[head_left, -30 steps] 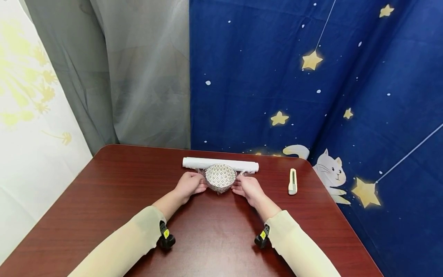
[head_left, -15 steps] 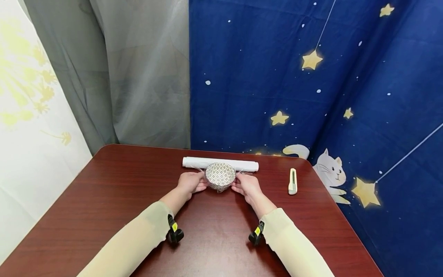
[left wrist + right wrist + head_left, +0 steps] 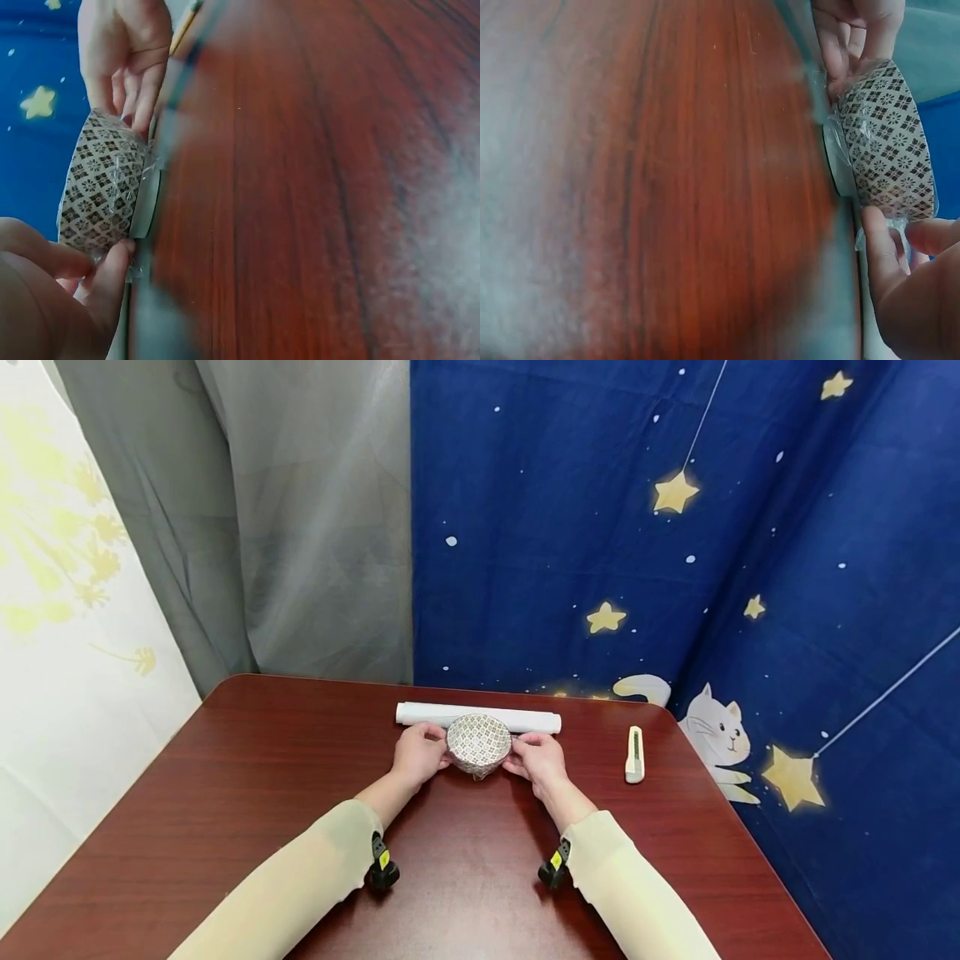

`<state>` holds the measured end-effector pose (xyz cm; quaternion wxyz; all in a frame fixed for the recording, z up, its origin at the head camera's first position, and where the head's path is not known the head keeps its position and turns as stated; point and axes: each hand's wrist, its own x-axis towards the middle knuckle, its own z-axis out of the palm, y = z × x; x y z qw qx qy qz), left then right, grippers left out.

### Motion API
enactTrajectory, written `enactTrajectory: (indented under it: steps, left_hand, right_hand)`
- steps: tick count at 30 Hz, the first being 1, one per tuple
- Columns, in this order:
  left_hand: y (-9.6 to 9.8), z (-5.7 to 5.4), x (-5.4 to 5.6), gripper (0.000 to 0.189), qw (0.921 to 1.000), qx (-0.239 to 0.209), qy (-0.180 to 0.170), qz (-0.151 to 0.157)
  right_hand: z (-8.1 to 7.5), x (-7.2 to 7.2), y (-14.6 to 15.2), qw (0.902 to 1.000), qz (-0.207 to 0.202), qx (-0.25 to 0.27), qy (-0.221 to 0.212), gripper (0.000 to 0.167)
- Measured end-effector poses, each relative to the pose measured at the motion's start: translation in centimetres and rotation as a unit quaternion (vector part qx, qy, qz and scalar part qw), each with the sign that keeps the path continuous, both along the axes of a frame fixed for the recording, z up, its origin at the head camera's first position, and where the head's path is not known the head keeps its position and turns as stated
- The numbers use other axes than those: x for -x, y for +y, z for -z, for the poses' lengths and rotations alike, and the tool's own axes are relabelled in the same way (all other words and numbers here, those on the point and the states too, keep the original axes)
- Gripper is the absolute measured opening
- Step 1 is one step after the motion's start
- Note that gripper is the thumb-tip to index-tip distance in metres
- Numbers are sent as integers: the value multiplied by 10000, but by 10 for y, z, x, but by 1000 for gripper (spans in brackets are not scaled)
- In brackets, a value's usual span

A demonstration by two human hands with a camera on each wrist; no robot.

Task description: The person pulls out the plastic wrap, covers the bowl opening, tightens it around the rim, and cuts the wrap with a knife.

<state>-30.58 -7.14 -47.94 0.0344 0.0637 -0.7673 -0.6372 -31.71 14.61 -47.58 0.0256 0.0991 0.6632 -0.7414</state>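
With my left hand (image 3: pixel 420 753) I am pinching wrinkled clear plastic film (image 3: pixel 843 142) at one side of a small round bowl (image 3: pixel 478 743), white with a dark lattice-and-flower pattern. With my right hand (image 3: pixel 540 758) I am pinching the film at the opposite side. On both hands the thumb and fingers are bending toward each other, leaving only a narrow gap with film in it, and the fingertips are pressing near the bowl's wall.

The bowl is sitting upright between my two sets of fingers, its patterned inside facing up toward me. Film is clinging in creases along its outer wall, down toward the foot; whether the foot is touching the table, I cannot tell.

Just beyond my fingers, behind the bowl, a long white cylindrical roll (image 3: pixel 532 720) is lying crosswise. Well apart to the right of my right fingers, a slim cream-coloured plastic utility knife (image 3: pixel 634 755) is lying lengthwise on the glossy reddish-brown wood-grain table (image 3: pixel 480 860). Behind my fingers, past the table's far edge, a plain grey curtain (image 3: pixel 322 510) and a dark blue curtain with yellow stars (image 3: pixel 555 527) are hanging side by side.
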Motion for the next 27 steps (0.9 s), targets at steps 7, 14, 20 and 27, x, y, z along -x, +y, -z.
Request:
enactTrajectory:
  steps: [7, 14, 20, 27]
  left_hand:
    - [11, 29, 10, 38, 9749, 2152, 567, 81]
    - [29, 14, -15, 72, 9803, 1916, 471, 78]
    - [33, 9, -23, 73, 9784, 2000, 522, -25]
    - [22, 29, -6, 57, 9770, 2061, 544, -29]
  right_hand:
    - [-2, -10, -9, 9688, -620, -2313, 637, 45]
    - [-4, -22, -28, 9079, -965, -3944, 1046, 92]
    - [20, -7, -29, 8873, -677, -4428, 1096, 100]
    - [32, 4, -20, 8800, -650, -4576, 1092, 79]
